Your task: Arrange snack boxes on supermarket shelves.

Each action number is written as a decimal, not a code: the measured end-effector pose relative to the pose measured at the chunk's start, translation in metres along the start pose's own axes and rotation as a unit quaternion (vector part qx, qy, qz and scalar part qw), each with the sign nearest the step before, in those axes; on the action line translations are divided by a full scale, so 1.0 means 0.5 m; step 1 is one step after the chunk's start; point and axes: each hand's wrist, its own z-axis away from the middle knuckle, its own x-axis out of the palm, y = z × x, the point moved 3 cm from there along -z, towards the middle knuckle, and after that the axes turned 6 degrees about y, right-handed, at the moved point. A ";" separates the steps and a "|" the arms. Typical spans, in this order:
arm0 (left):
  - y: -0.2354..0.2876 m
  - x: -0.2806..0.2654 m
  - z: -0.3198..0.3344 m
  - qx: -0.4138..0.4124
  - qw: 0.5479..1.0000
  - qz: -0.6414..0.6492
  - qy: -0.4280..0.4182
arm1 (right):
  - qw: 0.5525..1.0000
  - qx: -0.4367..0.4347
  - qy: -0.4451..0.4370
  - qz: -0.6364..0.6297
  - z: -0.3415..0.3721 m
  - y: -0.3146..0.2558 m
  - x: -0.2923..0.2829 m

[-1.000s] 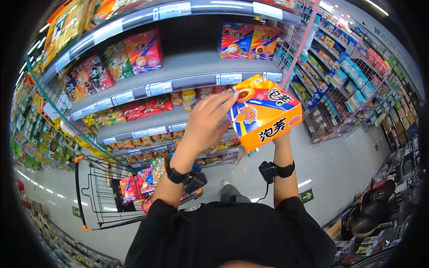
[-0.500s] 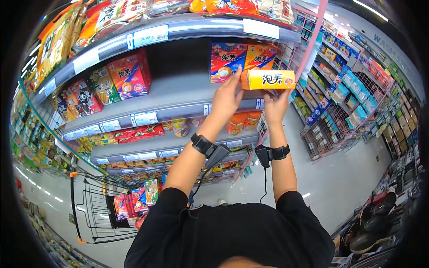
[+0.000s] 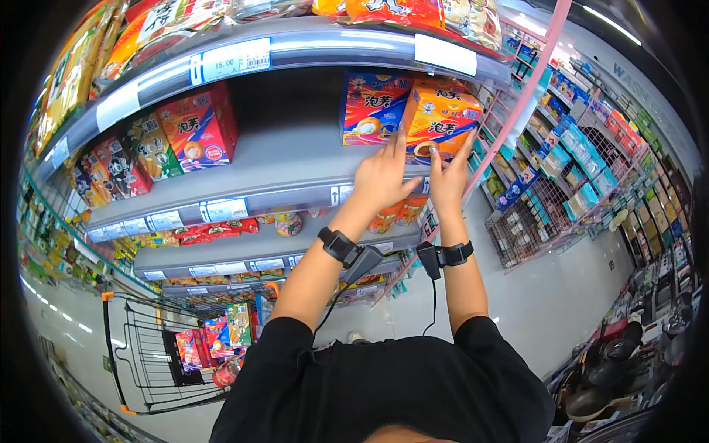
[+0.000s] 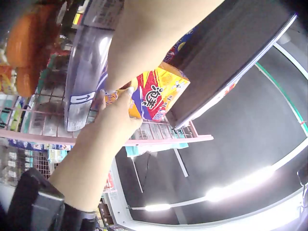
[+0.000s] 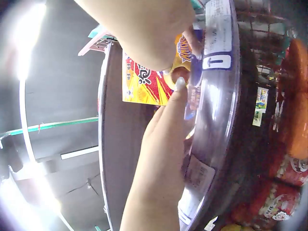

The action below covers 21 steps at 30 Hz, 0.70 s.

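In the head view an orange box stands on the shelf's right end, close beside a red and blue box. My left hand touches the orange box's lower left with extended fingers, its thumb stretched sideways. My right hand has thumb and straight fingers at the box's lower front and right side. The left wrist view shows the orange box and my right hand. In the right wrist view, my left fingertips rest on the box near its lower edge.
Several boxes stand farther left on this shelf. Snack bags lie on the shelf above. A cart with boxes is at lower left. A pink post borders the shelf on the right.
The orange box has gone from in front of the shelf to standing on it, its large face now toward me. Both hands moved forward with it, and their fingers now lie against its lower part.
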 end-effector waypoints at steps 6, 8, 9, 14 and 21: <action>-0.009 0.006 0.002 0.037 0.999 -0.009 -0.029 | 0.978 -0.091 0.004 0.186 0.027 0.024 0.027; -0.009 0.011 0.003 0.067 0.997 -0.032 -0.019 | 0.976 -0.084 0.007 0.200 0.036 0.029 0.035; -0.010 0.012 0.004 0.081 0.996 -0.044 -0.012 | 0.972 -0.092 0.008 0.217 0.039 0.030 0.040; -0.015 0.019 0.002 0.091 0.995 -0.045 -0.003 | 0.969 -0.116 0.030 0.217 0.044 0.033 0.048; -0.014 0.022 0.001 0.067 0.994 -0.074 -0.044 | 0.974 -0.133 0.026 0.183 0.043 0.017 0.044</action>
